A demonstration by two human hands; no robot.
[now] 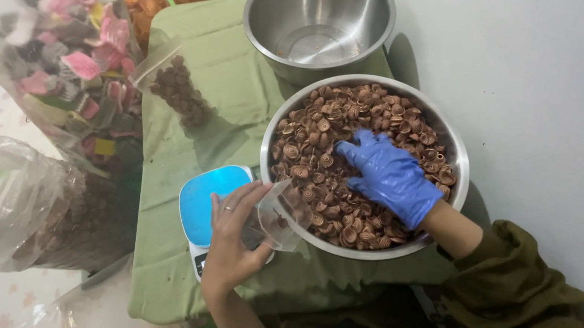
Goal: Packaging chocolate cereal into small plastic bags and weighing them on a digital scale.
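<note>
Left hand [232,236] clamped on clear bag [277,215] at bowl [460,161] rim, gloved right hand [389,176] spread on shells [327,127]

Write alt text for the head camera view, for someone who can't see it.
A right hand in a blue glove digs into a steel bowl of brown shell-shaped snacks, while the bare left hand holds a small clear bag open over a blue scale. An empty steel bowl stands behind on green cloth.
</note>
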